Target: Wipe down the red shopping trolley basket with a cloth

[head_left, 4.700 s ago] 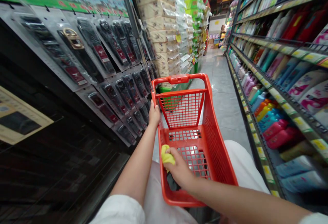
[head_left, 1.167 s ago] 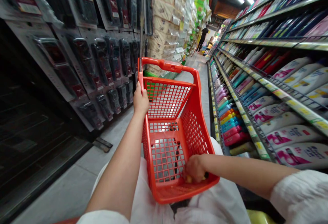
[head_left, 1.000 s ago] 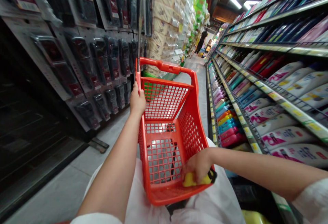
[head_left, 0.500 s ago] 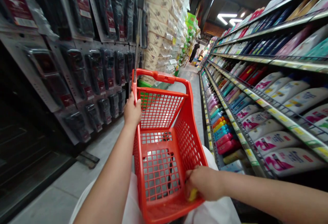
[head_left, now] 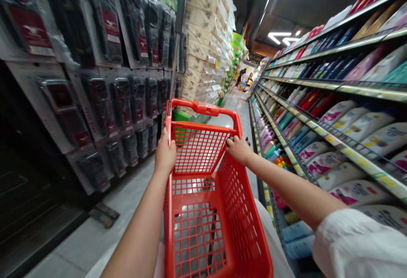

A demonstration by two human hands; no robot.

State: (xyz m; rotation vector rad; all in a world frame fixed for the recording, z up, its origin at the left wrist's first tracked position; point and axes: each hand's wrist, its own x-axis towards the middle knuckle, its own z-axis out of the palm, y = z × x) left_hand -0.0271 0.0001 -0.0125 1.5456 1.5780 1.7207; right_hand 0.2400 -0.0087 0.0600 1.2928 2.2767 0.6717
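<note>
The single head-worn camera looks forward and down from close above the near end of the red plastic shopping basket (head_left: 193, 193), facing past its far end along the shop aisle (head_left: 239, 102).

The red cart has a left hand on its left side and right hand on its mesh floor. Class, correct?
Wrong place for the right hand: the head view shows it at the right rim of the red cart; the rest stands.
</note>
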